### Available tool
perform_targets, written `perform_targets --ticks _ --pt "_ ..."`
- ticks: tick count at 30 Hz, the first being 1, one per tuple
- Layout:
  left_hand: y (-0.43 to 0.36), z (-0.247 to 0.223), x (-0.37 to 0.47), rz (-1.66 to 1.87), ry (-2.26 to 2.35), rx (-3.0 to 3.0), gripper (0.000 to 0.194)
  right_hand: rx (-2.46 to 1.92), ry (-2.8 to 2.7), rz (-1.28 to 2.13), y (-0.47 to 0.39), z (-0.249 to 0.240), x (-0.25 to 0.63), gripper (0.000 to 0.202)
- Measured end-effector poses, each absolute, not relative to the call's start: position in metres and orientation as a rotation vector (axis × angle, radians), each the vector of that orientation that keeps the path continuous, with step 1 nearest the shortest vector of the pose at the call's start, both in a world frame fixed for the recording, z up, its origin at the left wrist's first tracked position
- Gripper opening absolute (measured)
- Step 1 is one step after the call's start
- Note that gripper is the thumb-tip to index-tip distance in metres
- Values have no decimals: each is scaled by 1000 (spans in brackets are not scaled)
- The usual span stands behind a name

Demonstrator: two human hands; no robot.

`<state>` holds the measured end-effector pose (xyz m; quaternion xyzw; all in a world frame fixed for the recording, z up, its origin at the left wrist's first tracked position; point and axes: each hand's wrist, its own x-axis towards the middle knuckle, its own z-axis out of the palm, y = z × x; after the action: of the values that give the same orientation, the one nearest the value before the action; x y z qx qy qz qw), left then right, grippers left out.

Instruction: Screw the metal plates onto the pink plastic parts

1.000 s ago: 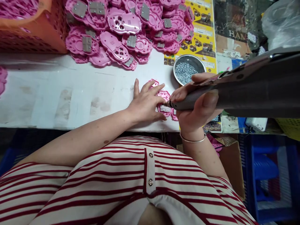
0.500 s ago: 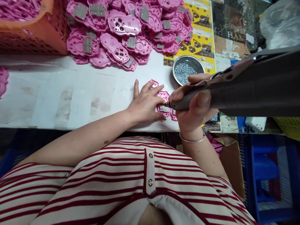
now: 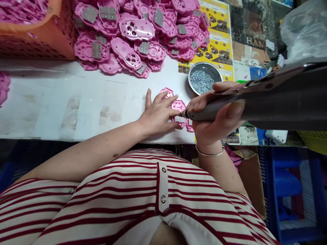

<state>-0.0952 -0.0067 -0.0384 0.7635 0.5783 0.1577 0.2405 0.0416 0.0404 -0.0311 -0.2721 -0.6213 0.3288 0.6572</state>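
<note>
My right hand point(image 3: 212, 122) is wrapped around a grey electric screwdriver point(image 3: 245, 105), which slants down to the left. Its bit ends at a pink plastic shell point(image 3: 178, 106) with a metal plate across its lower part. Spread over the left side of that shell is my left hand point(image 3: 158, 117), its index fingertip close beside the bit. Whether a screw sits under the bit is hidden. Another pink shell point(image 3: 167, 92) lies partly beneath my left fingers, and a further pink piece point(image 3: 189, 125) shows below the screwdriver.
A metal bowl point(image 3: 205, 76) of small screws stands behind my right hand. Pink shells point(image 3: 138, 29) are heaped at the back, beside an orange basket point(image 3: 60, 32) of pink parts. Clear plastic point(image 3: 305, 32) lies at far right. Blue crates point(image 3: 293, 190) stand below the table.
The rear of the screwdriver has dropped slightly, and my right thumb has shifted a little to the right. The left hand stays almost where it was.
</note>
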Motion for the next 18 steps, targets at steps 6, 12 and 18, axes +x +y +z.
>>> perform_targets --ticks 6,12,18 --pt "-8 -39 -94 441 1599 2092 26 -504 -1328 819 32 -11 36 33" --pt "-8 -41 -94 479 1596 2097 23 -519 -1319 769 31 -11 38 38" --pt "-8 -39 -94 440 1577 2121 27 -558 -1349 829 34 -11 40 35"
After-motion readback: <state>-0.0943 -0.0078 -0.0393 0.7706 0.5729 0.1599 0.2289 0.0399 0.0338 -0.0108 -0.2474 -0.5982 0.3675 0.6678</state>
